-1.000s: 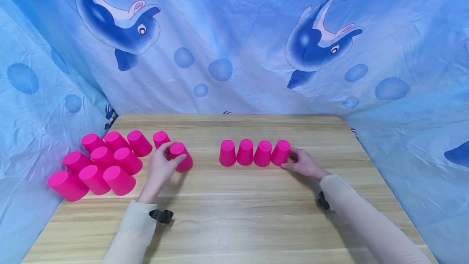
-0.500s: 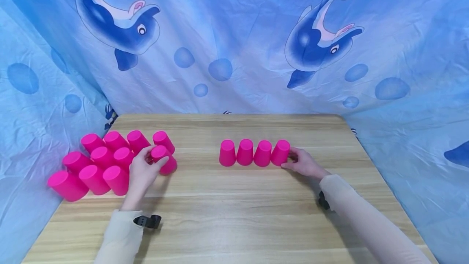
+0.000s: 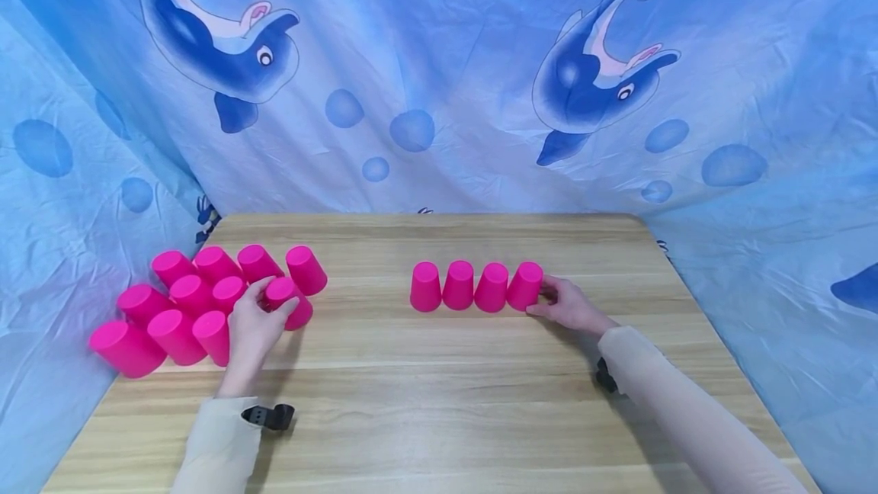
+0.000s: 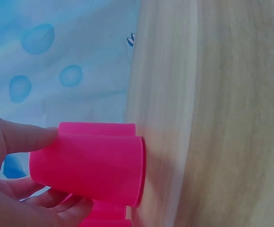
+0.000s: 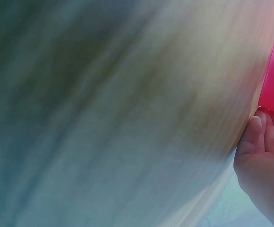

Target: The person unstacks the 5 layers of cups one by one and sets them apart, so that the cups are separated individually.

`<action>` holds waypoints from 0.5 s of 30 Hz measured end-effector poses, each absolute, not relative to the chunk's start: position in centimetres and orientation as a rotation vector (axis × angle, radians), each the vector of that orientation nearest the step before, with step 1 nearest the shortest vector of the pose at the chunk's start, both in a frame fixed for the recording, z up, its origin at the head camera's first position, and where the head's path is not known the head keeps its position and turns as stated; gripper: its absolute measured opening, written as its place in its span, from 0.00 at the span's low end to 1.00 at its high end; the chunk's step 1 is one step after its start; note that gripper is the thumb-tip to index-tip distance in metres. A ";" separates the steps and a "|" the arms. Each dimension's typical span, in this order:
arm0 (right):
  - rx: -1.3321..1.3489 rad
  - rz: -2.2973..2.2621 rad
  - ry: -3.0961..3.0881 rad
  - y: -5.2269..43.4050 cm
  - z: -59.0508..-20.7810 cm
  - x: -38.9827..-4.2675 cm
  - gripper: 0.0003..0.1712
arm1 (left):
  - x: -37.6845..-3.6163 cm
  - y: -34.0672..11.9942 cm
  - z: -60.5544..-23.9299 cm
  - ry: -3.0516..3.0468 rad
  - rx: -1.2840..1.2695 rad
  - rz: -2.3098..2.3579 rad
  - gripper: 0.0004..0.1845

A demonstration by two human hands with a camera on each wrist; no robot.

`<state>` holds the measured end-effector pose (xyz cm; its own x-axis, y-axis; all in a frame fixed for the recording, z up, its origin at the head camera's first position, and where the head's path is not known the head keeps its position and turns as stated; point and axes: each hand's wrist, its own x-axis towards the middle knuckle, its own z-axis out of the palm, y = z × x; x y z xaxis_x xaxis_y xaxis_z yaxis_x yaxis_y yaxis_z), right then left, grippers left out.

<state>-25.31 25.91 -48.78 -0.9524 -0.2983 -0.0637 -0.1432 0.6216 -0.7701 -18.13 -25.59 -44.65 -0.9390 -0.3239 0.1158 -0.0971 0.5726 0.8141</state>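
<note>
The left hand (image 3: 252, 328) has its fingers (image 4: 30, 137) and thumb curled round an upside-down bright pink plastic cup (image 3: 289, 302), grasping it by the sides; the cup stands rim-down on the pale wooden surface (image 3: 439, 402). Just beyond those fingers and to their left sits a tight cluster of pink upturned cups (image 3: 178, 303), the held cup at its right edge and touching or nearly touching its neighbours — the left wrist view shows another pink rim directly behind it. Well apart to the right, the right hand (image 3: 571, 306) rests on the surface with relaxed, nearly straight fingers (image 5: 255, 135) touching the side of the end cup (image 3: 525, 286) of a row of four pink upturned cups (image 3: 476, 286) — none of them lifted. A blue dolphin-print cloth (image 3: 439, 82) hangs behind the surface.
</note>
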 end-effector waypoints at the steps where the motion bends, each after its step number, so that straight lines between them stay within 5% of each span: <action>1: -0.377 -1.241 2.659 25.9 -48.8 -25.3 0.36 | -18.2 -25.7 -44.7 -2.551 0.357 -1.302 0.35; 15: -0.421 -1.269 2.658 26.0 -49.1 -25.4 0.35 | -18.0 -25.1 -43.8 -2.515 0.294 -1.136 0.42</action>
